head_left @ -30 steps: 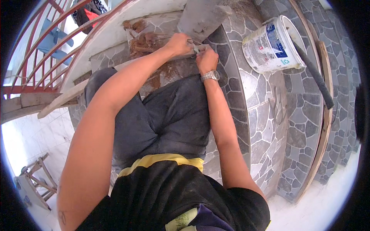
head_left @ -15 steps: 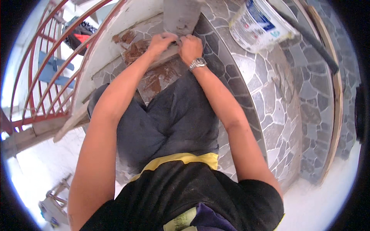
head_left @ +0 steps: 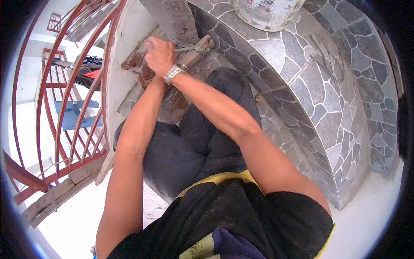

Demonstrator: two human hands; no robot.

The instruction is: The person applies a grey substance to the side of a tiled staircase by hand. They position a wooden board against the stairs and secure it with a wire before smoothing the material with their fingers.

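My right hand (head_left: 160,57), with a metal watch at the wrist, has closed fingers and crosses over my left hand, which is mostly hidden beneath it. What they grip I cannot make out. Just right of them a short wooden piece (head_left: 194,57) lies with a pale strap or cord (head_left: 199,48) looped round it, at the foot of a grey column (head_left: 166,17). Rusty brown material (head_left: 133,61) is spread on the step around my hands, above my dark-trousered knees.
A curved red metal railing (head_left: 77,73) runs along the left, with planks (head_left: 69,190) at its foot and blue objects (head_left: 71,112) beyond. Curved stone-patterned steps (head_left: 323,99) rise on the right, bearing a white bucket (head_left: 269,13) and a dark loop of rod or hose (head_left: 327,56).
Both hands have moved left, and the right now covers the left. More of the wooden piece and strap shows. The view has swung, so more railing appears and the bucket sits higher.
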